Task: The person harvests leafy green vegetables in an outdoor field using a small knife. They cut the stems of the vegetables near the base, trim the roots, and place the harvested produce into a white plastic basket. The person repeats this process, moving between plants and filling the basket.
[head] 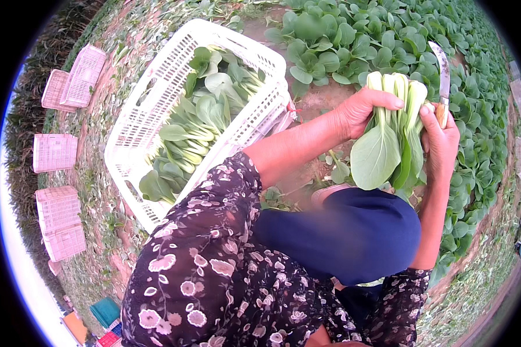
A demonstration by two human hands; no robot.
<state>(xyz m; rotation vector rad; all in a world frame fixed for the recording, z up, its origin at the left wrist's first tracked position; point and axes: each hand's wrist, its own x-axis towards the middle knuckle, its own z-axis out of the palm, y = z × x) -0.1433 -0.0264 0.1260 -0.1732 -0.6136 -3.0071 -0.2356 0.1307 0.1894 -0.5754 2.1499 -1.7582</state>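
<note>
My left hand (367, 110) grips a bunch of bok choy (375, 152), its thumb across the pale stalks. The stalk ends point up and the broad green leaves hang down above my bent knee. In my right hand (440, 136) is a curved harvest knife (442, 73) with a wooden handle, its blade pointing up and away from the bunch. The right thumb rests against the outermost stalk at the bunch's right side. To the left stands a white slatted plastic crate (132, 115), partly filled with cut bok choy (195, 143) laid in overlapping bunches.
Dense rows of growing bok choy (399, 39) spread ahead and to the right. Pale crates (55, 152) line the far left, some stacked. My knee in blue trousers (343, 234) is below the bunch. A red tie (291, 108) hangs at the crate's right corner.
</note>
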